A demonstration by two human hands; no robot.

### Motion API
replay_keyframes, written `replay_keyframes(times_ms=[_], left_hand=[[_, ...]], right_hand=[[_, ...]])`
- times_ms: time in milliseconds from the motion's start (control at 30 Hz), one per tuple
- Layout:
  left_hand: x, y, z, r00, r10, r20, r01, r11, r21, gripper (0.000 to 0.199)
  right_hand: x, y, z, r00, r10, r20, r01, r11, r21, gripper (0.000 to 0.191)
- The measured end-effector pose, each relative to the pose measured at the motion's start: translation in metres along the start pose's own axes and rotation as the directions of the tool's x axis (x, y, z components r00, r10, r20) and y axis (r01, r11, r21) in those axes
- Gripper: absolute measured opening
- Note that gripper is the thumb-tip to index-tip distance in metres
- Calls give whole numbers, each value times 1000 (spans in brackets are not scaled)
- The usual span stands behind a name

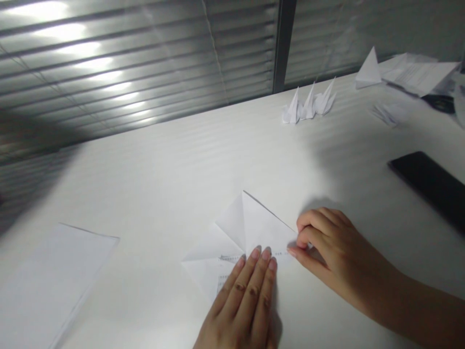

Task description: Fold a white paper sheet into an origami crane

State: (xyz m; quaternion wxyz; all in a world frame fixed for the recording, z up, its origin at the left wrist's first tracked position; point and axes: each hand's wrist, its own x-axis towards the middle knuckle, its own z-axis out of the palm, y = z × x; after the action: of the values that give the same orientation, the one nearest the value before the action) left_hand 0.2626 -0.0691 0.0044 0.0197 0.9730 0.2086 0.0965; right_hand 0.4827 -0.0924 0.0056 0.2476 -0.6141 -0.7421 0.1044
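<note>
A creased white sheet of paper (263, 220) with lines of small print lies on the table in front of me. One of its points faces away from me, and fold lines run out from near its middle. My left hand (245, 300) rests flat on the sheet's near part, fingers stretched out side by side, hiding that area. At the sheet's right corner, my right hand (327, 242) pinches the paper between thumb and fingers. The pinched corner is mostly hidden by the fingertips.
A stack of white paper (54, 286) lies at the left. Three folded paper cranes (308, 104) stand in a row at the back. A black phone (432, 186) lies at the right. Behind it are paper scraps (385, 114) and folded papers (421, 75). Window blinds (145, 63) border the table (152, 184).
</note>
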Motion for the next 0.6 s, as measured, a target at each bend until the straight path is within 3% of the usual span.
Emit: replay_keyframes(times_ms=[300,600], left_hand=[[6,5,-2,998,-68,-12,68,998,8,43],[2,4,-1,998,-56,-27,56,998,1,42]], right_hand=[[-4,4,0,999,43,-34,-42,998,49,20],[-5,12,1,1000,25,9,-26,998,60,18]])
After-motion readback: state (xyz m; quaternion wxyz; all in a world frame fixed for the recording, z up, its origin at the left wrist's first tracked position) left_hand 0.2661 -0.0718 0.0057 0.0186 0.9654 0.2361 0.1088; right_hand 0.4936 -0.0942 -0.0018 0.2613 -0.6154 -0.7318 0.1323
